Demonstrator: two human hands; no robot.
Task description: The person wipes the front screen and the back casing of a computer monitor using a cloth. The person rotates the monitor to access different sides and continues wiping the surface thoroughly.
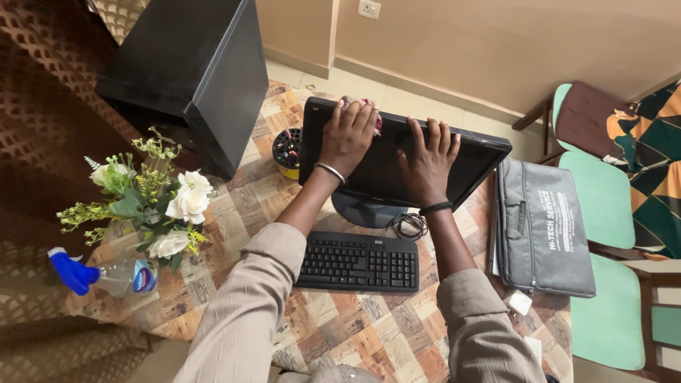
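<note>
Both hands [347,135] [428,159] lie flat on the monitor [482,152].

Loose beige sleeves pushed up past both forearms. Thin silver bangle on left wrist, dark beaded bracelet on right wrist. Left hand [347,135] and right hand [428,159] bare, no rings visible.

Both arms stretched forward and away, sleeves of pale beige pushed up to the elbows, forearms bare. Left hand [347,135] farther out, palm down, fingers spread and curled slightly over an edge, a thin silver bangle at the wrist. Right hand [428,162] just beside it, a little nearer, palm down and flat, fingers splayed and pointing away, a dark beaded band at the wrist. Hands close together, not touching.
</note>
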